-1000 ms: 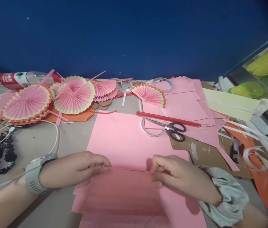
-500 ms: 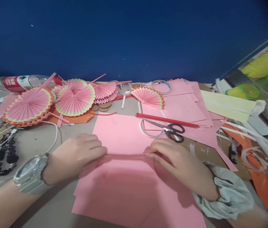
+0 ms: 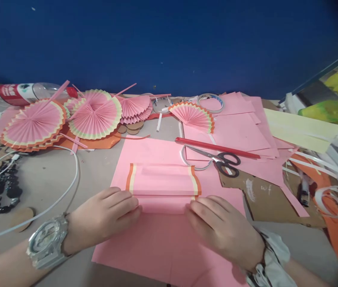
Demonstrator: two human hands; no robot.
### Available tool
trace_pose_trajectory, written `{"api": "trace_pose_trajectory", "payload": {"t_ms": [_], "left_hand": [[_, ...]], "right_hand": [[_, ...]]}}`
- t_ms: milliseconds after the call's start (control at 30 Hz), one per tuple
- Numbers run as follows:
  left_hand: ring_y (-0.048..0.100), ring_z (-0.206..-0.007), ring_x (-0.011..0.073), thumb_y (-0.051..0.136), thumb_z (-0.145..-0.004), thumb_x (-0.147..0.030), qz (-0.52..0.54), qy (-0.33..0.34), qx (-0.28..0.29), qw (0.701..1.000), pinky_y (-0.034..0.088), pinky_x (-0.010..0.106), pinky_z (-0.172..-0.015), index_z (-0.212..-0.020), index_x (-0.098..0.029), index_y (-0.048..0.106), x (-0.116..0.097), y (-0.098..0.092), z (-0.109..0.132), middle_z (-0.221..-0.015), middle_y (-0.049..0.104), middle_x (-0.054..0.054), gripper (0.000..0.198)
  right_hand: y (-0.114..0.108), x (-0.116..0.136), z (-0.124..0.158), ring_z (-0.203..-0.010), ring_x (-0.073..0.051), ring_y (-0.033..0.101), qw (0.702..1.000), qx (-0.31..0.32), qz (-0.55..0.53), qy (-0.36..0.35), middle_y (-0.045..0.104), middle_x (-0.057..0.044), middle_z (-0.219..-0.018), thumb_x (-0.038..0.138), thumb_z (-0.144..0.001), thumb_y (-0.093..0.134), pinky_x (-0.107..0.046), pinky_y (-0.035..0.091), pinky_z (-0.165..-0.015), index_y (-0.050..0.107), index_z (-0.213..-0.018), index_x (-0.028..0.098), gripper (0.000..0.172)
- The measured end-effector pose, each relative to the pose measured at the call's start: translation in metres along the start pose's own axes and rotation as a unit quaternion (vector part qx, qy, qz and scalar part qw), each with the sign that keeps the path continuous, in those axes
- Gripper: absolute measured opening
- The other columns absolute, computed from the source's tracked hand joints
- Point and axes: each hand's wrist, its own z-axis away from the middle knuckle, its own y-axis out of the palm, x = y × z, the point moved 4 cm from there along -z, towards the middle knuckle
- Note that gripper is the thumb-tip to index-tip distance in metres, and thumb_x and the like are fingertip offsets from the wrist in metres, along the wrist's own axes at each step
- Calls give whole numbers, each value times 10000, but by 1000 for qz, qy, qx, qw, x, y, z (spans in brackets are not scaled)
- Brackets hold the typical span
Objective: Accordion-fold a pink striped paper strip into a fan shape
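1. Pleated pink paper (image 3: 163, 183), edged orange and cream at both ends, lies mid-surface on a larger pink sheet (image 3: 169, 251) in my head view.
2. My left hand (image 3: 105, 217) and right hand (image 3: 222, 229) lie flat with the fingers extended, pressing its near fold and gripping nothing I can see.
3. I judge that uneven pressure between the hands could skew the crease and put the pleats out of parallel.
4. The loose sheet underneath might slide on the surface (image 3: 97, 171) and drag the fold askew.
5. The scissors (image 3: 216, 159) just beyond my right hand, and the white cable (image 3: 67, 191) near my left wrist, could catch a stray move.
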Motion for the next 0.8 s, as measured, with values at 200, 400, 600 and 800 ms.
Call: {"api": "trace_pose_trajectory", "payload": {"t_ms": [200, 400, 600, 800], "left_hand": [[588, -737, 140, 441, -844, -63, -20, 17, 24, 999, 495, 284, -676, -860, -185, 596, -19, 7, -7, -788, 618, 7, 198], [576, -753, 131, 421, -855, -65, 2, -21, -3, 1000, 495, 267, -684, -813, -174, 591, -30, 15, -9, -829, 623, 8, 206], [521, -769, 152, 386, -869, -83, 35, -74, 44, 996, 472, 290, -685, -833, -177, 579, -19, 21, 10, -888, 588, 38, 218], [498, -797, 164, 416, -897, -160, 110, -178, 91, 974, 437, 320, -722, -895, -180, 563, -6, 24, 21, -898, 555, 45, 148]], "right_hand": [[10, 7, -4, -799, -181, 521, 997, 51, -40, 29, 596, -85, -853, 33, -839, 411, -346, 440, -694, 596, -942, 123, 230], [21, 14, -7, -763, -167, 474, 988, 69, -115, 79, 577, -59, -863, 80, -854, 444, -320, 400, -658, 578, -874, 149, 152], [23, 6, 0, -782, -163, 442, 962, 98, -205, 151, 533, -37, -851, 89, -867, 439, -326, 383, -701, 516, -852, 162, 106], [19, -3, 4, -740, -168, 434, 951, 93, -199, 220, 514, -26, -783, 179, -900, 427, -329, 370, -670, 481, -803, 181, 111]]}}
